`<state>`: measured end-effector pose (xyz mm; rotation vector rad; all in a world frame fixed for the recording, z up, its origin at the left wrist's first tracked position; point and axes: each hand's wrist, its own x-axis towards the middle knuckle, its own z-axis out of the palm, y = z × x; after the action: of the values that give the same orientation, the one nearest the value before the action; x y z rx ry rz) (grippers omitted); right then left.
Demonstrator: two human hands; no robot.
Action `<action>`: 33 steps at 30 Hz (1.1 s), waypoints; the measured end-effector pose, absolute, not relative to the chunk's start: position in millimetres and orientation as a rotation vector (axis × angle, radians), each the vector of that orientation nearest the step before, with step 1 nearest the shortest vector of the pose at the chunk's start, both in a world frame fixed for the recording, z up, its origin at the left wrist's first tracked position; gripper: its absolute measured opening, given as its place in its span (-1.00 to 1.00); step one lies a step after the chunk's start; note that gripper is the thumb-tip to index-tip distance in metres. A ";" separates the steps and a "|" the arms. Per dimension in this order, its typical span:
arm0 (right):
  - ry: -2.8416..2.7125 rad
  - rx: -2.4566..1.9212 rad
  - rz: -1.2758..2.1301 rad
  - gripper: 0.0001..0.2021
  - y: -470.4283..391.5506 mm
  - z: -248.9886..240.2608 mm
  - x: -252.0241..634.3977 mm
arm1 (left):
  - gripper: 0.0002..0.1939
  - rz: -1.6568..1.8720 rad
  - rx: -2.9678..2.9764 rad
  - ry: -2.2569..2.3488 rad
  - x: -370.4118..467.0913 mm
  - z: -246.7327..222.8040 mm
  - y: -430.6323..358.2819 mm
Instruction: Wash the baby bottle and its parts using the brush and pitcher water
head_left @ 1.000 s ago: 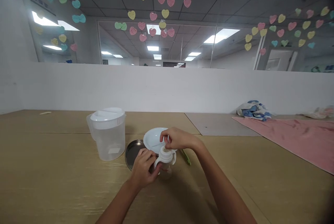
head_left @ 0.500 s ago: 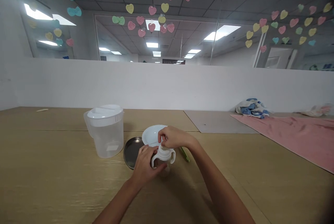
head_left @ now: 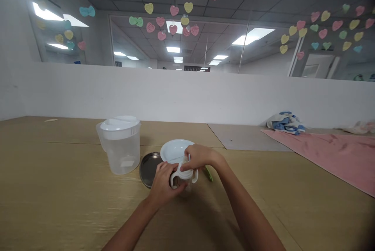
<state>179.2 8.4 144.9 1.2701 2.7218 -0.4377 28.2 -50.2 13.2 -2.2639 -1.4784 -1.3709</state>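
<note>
A clear baby bottle (head_left: 185, 174) with a white collar and two white side handles stands upright on the table in front of me. My left hand (head_left: 165, 182) is wrapped round its left side, by the handle, with the thumb across the front. From above, my right hand (head_left: 200, 157) grips the top of the bottle at the white collar, its fingers partly covering the clear nipple. Just behind the bottle lies a white plate (head_left: 172, 150). A dark round metal tray (head_left: 149, 170) sits to the left, partly hidden by my left hand.
A clear pitcher (head_left: 122, 153) with a white lid stands to the left. A green object (head_left: 208, 174) lies right of the bottle, partly hidden by my right wrist. Farther right are a pink cloth (head_left: 328, 153) and a crumpled blue-and-white cloth (head_left: 285, 123) near the wall.
My right hand has shifted slightly right and down, its fingers moving from the nipple's tip to the collar. My left hand keeps its hold. The view has turned slightly.
</note>
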 end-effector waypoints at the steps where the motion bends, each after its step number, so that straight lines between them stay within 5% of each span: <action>1: 2.672 1.265 -0.509 -0.62 7.1 144.9 177.6 | -0.58 -1.381 -2.245 -1.489 28.2 13.3 -50.3; 15: 2.685 1.344 -0.520 -0.68 0.3 150.0 175.6 | -0.54 -1.381 -2.335 -1.422 21.7 11.8 -51.1; 20: 2.700 1.355 -0.447 -0.65 0.4 150.2 176.4 | -0.73 -1.660 -1.932 -1.670 -1.2 9.3 -42.2; 26: 2.716 1.346 -0.454 -0.61 1.9 149.7 178.2 | -0.80 -1.236 -1.991 -1.996 -19.2 6.4 -32.4; 33: 2.710 1.352 -0.451 -0.53 3.1 149.3 177.3 | -0.55 -0.901 -2.096 -1.936 -11.7 8.8 -39.2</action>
<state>177.3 3.1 149.3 1.3523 2.7098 -0.4510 -11.7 -39.2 8.8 -2.0963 -1.9362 -0.9009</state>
